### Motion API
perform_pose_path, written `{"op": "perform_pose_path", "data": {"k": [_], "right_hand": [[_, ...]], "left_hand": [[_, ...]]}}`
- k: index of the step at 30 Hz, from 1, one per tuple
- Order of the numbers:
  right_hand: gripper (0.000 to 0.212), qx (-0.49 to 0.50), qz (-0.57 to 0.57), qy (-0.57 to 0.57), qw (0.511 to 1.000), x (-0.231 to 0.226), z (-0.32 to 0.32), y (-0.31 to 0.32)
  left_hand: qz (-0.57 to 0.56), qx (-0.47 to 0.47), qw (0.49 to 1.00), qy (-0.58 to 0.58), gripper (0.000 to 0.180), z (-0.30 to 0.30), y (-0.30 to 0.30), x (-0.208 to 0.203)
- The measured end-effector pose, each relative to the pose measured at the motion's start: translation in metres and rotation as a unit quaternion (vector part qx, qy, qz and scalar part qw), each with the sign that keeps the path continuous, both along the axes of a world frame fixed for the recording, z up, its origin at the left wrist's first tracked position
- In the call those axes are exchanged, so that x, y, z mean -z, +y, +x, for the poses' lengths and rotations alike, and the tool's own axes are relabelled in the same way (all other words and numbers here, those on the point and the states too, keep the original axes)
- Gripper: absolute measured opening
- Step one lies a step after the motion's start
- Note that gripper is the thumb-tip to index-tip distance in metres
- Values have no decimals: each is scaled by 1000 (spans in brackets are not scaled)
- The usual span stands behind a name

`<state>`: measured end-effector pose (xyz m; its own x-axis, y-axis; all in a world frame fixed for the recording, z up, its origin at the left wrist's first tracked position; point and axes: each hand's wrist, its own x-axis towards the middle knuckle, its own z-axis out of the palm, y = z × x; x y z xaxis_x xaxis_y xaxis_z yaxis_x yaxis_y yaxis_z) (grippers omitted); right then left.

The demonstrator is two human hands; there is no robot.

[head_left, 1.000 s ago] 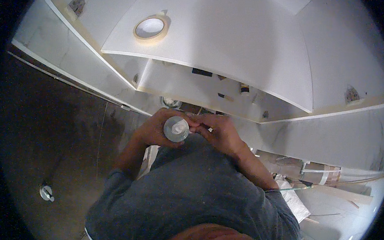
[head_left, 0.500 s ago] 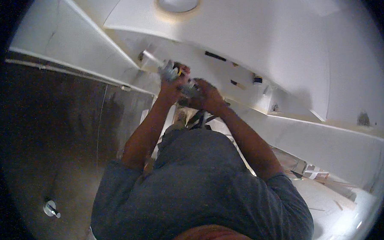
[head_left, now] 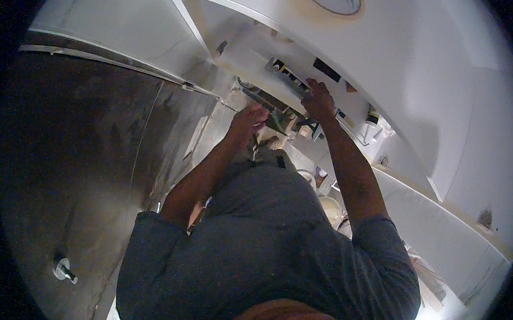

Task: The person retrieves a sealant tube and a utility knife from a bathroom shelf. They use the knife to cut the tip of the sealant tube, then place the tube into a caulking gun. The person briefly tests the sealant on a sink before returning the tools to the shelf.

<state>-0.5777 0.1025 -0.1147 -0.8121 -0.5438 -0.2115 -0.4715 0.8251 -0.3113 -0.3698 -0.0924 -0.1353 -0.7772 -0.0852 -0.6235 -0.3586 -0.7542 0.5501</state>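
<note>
My right hand (head_left: 320,101) reaches onto the white recessed ledge, its fingers stretched out and apart. It is at the near end of a long grey tool (head_left: 287,81) with a black and yellow strip along it. Whether the fingertips touch that tool, I cannot tell. Lower and to the left is my left hand (head_left: 249,119), with its fingers curled in. Anything inside those fingers is hidden. Just beyond the left hand, a dark long-shaped object (head_left: 265,98) lies in the gap below the ledge.
A black bar (head_left: 327,70) lies on the ledge, with a dark-capped white container (head_left: 372,117) farther right. The white panel with a round hole (head_left: 335,0) overhangs the ledge. A dark wall (head_left: 85,152) with a chrome fitting (head_left: 64,270) stands at left.
My hands were together around a blurred, pale-tipped object; now they are apart. The right has moved right and up along the ledge, the left slightly right. The grey tool now shows on the ledge.
</note>
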Motion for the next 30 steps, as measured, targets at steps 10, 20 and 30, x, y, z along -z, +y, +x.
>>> {"op": "perform_pose_path", "data": {"k": [10,20,30], "right_hand": [[72,-34,-92,132,986,-23,24,-19],[61,-205,-318,-71,923,-73,131,-106],[49,-452,-138,-100,876,-57,152,-37]], "left_hand": [[-196,13,972,131,42,35,23,37],[125,-303,933,151,59,-24,35,-97],[-154,-242,955,-80,40,45,93,-46]]}}
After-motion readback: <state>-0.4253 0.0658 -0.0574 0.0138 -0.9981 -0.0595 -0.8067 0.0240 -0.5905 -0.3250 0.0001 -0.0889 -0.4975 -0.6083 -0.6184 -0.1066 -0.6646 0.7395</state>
